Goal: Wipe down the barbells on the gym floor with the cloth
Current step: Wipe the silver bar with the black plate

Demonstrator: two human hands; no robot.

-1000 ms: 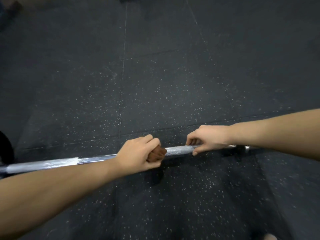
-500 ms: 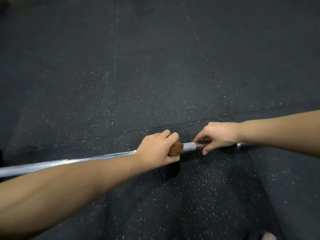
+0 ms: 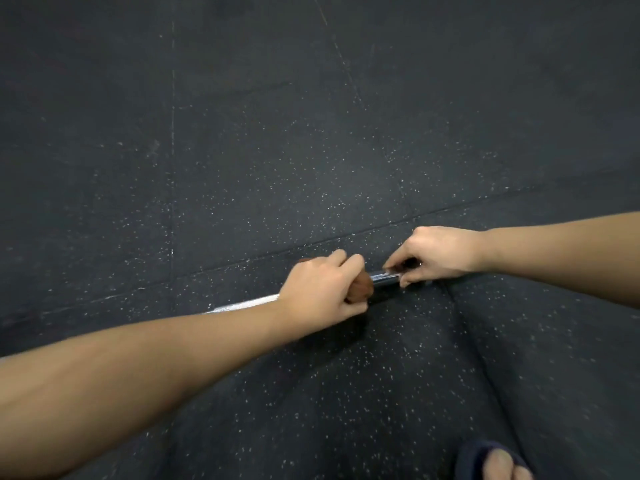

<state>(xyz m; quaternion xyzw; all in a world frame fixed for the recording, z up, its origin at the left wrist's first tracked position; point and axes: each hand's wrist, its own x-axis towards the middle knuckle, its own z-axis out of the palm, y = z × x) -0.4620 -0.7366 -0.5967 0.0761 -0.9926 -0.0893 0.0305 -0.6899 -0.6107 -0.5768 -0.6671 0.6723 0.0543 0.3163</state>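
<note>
The barbell [image 3: 385, 278] is seen low over the speckled floor [image 3: 242, 150]. The brown cloth [image 3: 363, 289] is clamped around it by the left hand [image 3: 322, 289]. Just beside, the bar is pinched by the right hand [image 3: 440, 252]. Open floor is seen beyond.

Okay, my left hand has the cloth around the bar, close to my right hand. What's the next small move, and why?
Probably slide the left hand and brown cloth slightly right along the barbell: only a short bare stretch shows between the cloth and the right hand, whose fingers grip the bar.
</note>
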